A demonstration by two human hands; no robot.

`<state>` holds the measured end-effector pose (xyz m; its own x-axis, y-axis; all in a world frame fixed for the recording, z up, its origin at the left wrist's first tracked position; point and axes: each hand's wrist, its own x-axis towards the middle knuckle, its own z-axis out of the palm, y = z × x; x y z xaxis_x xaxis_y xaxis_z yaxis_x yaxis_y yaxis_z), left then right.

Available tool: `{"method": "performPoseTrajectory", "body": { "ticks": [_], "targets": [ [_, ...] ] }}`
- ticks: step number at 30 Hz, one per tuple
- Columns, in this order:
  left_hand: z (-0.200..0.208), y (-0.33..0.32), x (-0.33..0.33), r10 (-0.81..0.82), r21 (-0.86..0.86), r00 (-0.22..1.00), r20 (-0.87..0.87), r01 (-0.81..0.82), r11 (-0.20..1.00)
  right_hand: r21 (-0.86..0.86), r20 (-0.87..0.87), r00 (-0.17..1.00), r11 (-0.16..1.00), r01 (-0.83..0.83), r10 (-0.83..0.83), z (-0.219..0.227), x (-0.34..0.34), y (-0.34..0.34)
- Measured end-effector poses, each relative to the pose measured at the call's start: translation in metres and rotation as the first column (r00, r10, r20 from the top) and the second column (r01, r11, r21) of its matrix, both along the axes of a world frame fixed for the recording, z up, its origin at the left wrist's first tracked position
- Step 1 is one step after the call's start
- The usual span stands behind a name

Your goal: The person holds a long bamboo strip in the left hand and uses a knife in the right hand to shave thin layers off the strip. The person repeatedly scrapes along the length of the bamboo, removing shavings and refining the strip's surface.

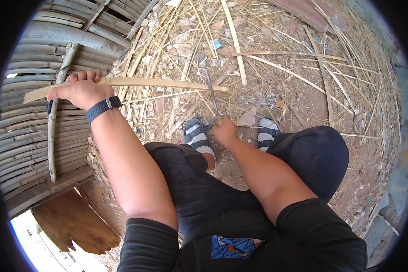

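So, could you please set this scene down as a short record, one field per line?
Left hand: fingers around the strip, left of centre; dark strap on the wrist
Left hand position: at the far left, before the bamboo wall
Right hand: closed on the near end of the blade
Blade and strip: cross near the strip's right end; contact unclear
Ground: loose strips scattered ahead
Feet: in sandals, set apart

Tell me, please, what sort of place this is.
Probably a rough, earth-floored work area: there is a wall of grey horizontal bamboo poles, brown dirt ground and scattered thin, straw-coloured strips. Indoors or outdoors, I cannot tell.
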<state>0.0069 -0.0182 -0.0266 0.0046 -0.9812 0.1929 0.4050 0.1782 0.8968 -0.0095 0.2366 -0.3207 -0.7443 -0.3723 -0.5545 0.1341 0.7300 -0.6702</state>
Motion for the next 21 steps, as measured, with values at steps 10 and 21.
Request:
{"method": "performPoseTrajectory", "body": {
  "ticks": [10, 21],
  "targets": [
    [-0.007, -0.013, 0.008, 0.029, 0.053, 0.999, 0.016, -0.030, 0.998, 0.189, 0.098, 0.994, 0.982, 0.022, -0.041, -0.045, -0.009, 0.022],
    [-0.004, -0.005, 0.006, 0.053, 0.042, 0.998, 0.026, -0.054, 0.998, -0.217, -0.040, 0.965, 0.941, -0.260, 0.258, 0.051, -0.009, -0.019]
  ]
}}
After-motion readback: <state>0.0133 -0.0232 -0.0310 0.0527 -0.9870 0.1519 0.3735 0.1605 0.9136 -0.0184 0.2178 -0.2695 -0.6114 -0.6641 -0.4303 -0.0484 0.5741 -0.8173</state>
